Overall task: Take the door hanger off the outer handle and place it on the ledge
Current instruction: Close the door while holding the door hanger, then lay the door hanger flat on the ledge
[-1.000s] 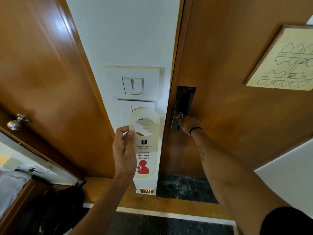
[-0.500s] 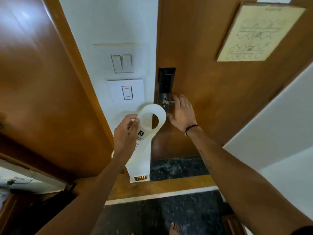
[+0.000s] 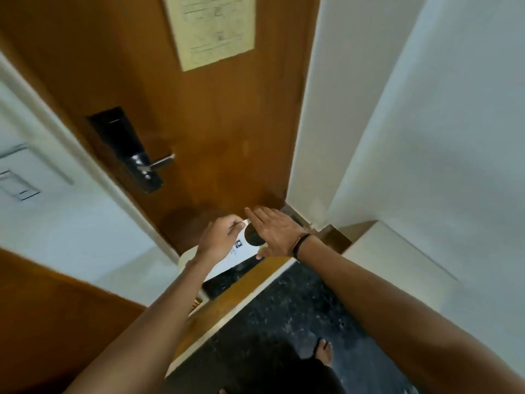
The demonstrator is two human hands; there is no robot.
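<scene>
- The wooden door [image 3: 227, 123] rose above both your hands, smooth, orange-brown and glossy, with a pale framed paper sheet [image 3: 211, 27] fixed high on it.
- White painted walls [image 3: 426, 109] stood to the right of your right hand, plain and matt, meeting in a corner just beyond your fingertips.
- The floor [image 3: 298, 314] below your forearms was dark speckled stone, edged by a wooden threshold strip [image 3: 241, 291] with a pale border.
- A black rectangular lock plate [image 3: 125, 149] with a thin metal lever handle [image 3: 162, 162] sat up and to the left of your left hand, well apart from it.
- Your right hand [image 3: 272, 233] lay flat with fingers straight and close together, palm down, over the upper part of the hanger; a dark band [image 3: 301, 243] circled that wrist.
- Your left hand [image 3: 218, 237] was curled, thumb and fingers pinching the hanger's top edge.
- The door hanger [image 3: 238, 251], a thin white card with a round hole and small printed marks, sat between your two hands, low in front of the door; it was blurred.
</scene>
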